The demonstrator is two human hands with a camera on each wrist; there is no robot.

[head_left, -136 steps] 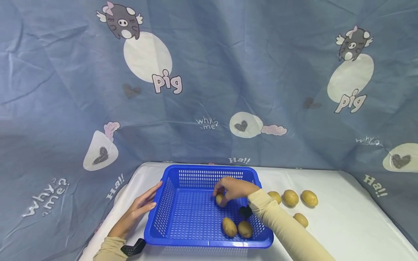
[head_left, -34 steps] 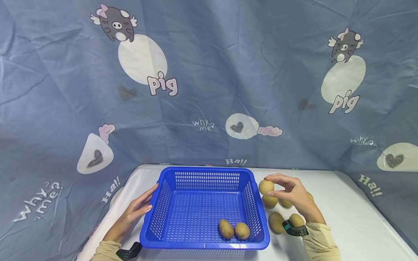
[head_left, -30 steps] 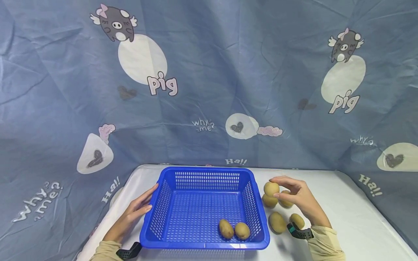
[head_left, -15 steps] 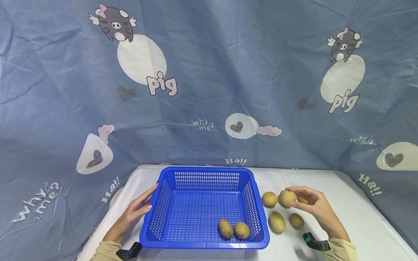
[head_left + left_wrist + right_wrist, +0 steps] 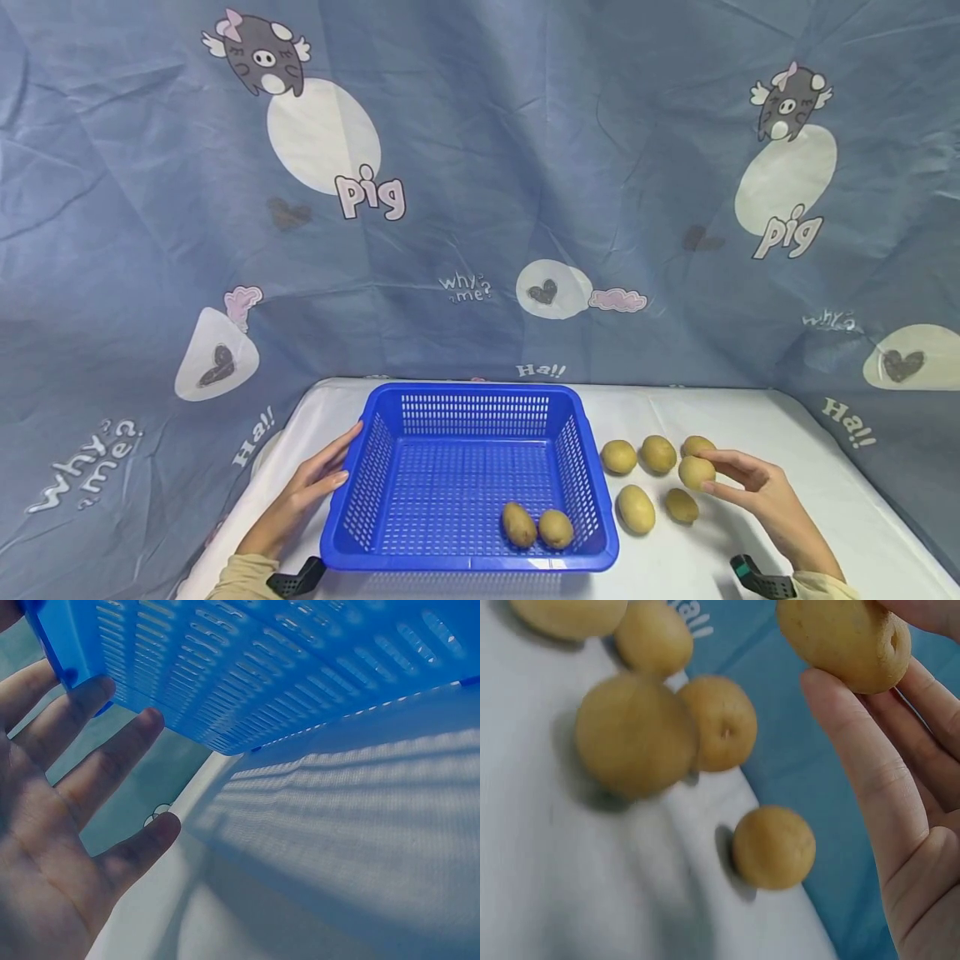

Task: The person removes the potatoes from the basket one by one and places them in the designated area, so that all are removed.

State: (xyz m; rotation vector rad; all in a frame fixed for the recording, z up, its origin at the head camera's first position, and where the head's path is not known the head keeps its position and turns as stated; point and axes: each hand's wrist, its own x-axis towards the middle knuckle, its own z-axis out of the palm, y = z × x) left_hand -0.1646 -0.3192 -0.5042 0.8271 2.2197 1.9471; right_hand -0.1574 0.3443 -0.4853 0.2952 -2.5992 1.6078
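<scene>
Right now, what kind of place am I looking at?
Probably a staged recording setup, not a kitchen: a cartoon pig cloth backdrop behind a white-covered table, with only a blue basket and loose potatoes.

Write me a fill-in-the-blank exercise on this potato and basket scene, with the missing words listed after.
1. Inside the blue basket lie ____ potatoes.
2. The right hand pinches one ____ between its fingertips.
3. The left hand rests with straight fingers against the basket's ____ wall.
4. Loose potatoes on the white table lie to the ____ of the basket.

Missing words: two; potato; left; right
</scene>
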